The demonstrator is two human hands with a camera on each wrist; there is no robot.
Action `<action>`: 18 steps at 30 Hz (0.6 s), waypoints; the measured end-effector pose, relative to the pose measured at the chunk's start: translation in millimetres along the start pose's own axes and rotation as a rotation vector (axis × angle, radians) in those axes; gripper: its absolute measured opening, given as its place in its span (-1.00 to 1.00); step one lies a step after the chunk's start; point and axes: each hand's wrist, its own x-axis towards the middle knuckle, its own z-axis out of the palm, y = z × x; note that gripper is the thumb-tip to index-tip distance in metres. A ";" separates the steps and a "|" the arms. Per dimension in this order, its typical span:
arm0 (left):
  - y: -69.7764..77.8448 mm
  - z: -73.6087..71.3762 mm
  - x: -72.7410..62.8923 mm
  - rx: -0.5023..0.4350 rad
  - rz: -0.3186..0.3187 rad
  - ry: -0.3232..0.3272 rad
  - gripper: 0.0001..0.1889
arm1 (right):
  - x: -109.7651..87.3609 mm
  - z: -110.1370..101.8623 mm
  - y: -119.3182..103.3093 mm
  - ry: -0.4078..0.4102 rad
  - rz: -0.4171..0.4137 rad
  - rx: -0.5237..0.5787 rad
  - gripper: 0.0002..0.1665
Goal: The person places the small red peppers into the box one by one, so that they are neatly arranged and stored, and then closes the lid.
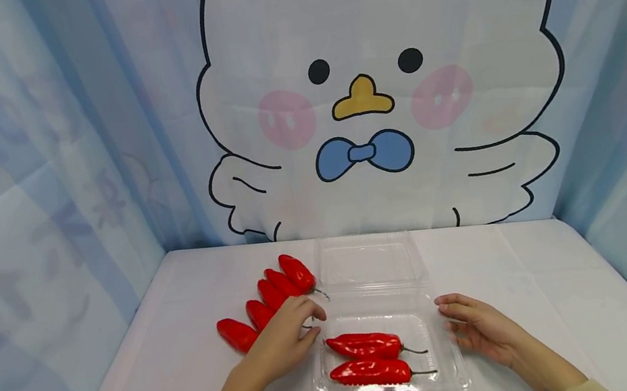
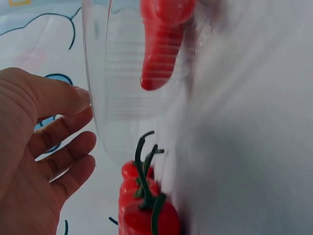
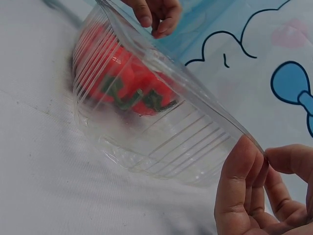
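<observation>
A clear plastic clamshell container (image 1: 459,377) lies with its lid folded back. Inside it, side by side, are two red peppers: a back one (image 1: 365,346) and a front one (image 1: 371,373), stems pointing right. My right hand (image 1: 482,329) is at the right side, and in the right wrist view its thumb and fingers pinch the container's rim (image 3: 230,115). Over the left rim is my left hand (image 1: 287,340), fingers loosely bent, holding nothing. Its thumb (image 2: 78,99) is close beside the rim; whether they touch I cannot tell.
Left of the container several more red peppers (image 1: 237,335) lie in a slanted row, partly behind my left hand. The transparent lid (image 1: 370,265) lies flat toward the back. A white-covered table (image 1: 551,294) meets a curtain (image 1: 376,199) with a cartoon bird.
</observation>
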 end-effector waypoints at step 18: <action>-33.5 -28.1 -30.3 0.026 -0.121 0.048 -0.74 | -0.4 3.3 -0.7 0.016 0.007 0.002 -0.91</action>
